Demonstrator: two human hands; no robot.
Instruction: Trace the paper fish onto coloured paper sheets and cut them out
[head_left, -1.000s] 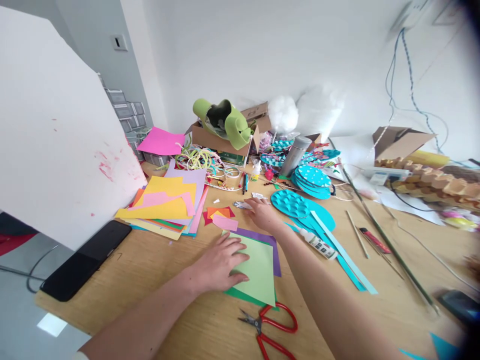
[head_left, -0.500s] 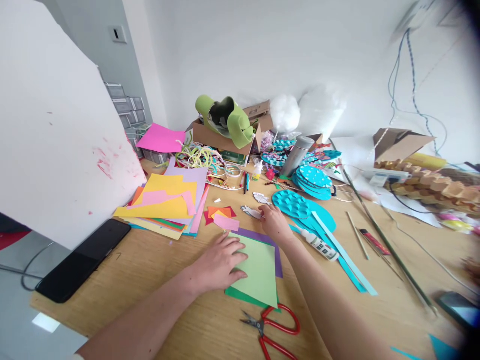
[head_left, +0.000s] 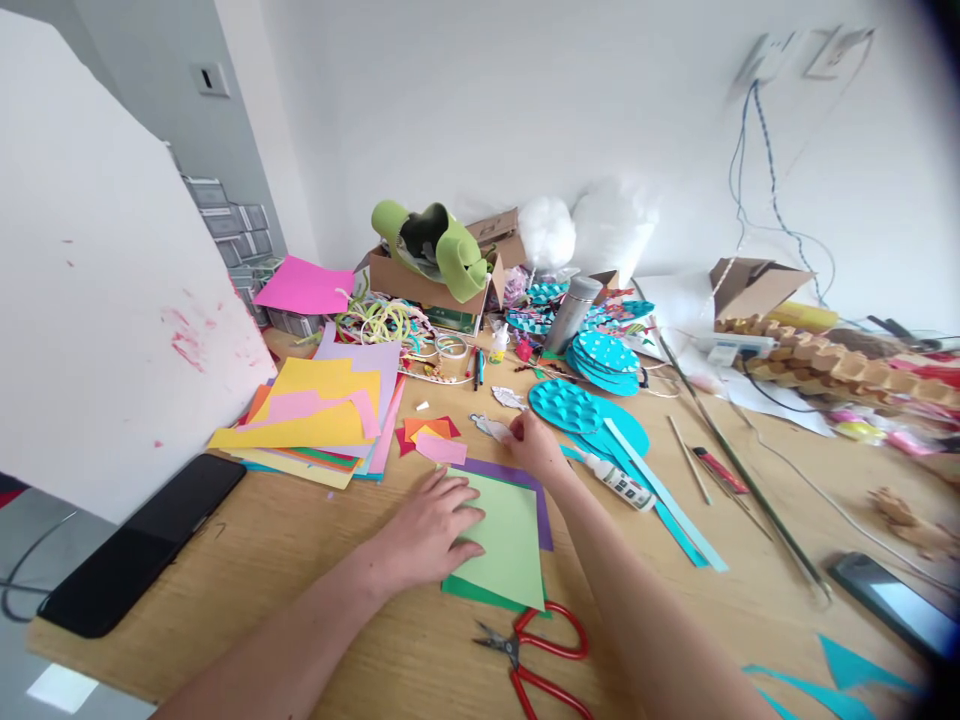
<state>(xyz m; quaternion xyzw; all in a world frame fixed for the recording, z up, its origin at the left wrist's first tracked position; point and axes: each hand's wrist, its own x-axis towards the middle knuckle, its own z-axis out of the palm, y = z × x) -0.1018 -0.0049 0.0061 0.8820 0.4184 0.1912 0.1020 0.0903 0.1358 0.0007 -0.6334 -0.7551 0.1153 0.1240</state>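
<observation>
My left hand [head_left: 439, 525] lies with its fingers spread on the left part of a light green paper sheet [head_left: 506, 530]. Purple paper [head_left: 547, 520] and darker green paper [head_left: 484, 594] stick out from beneath that sheet. Beyond it, my right hand [head_left: 534, 447] pinches the right end of a small white paper cutout [head_left: 490, 427] with drawn lines, its fingertips partly hidden. A second white cutout [head_left: 508, 398] lies just behind. Small red, orange and pink paper pieces [head_left: 441, 449] are left of the right hand. Red-handled scissors [head_left: 551, 648] rest, blades apart, at the green sheet's near edge.
Coloured paper sheets [head_left: 300, 405] are piled at the left, near a black phone [head_left: 146, 540]. A glue bottle [head_left: 619, 482] lies beside blue paper strips [head_left: 664, 492] at my right forearm. Farther back stand a grey flask [head_left: 573, 313] and a cardboard box [head_left: 420, 283].
The camera has turned a little to the right, so everything sits farther left. My right fingers have drawn together on the white cutout's end. My left hand stays on the green sheet.
</observation>
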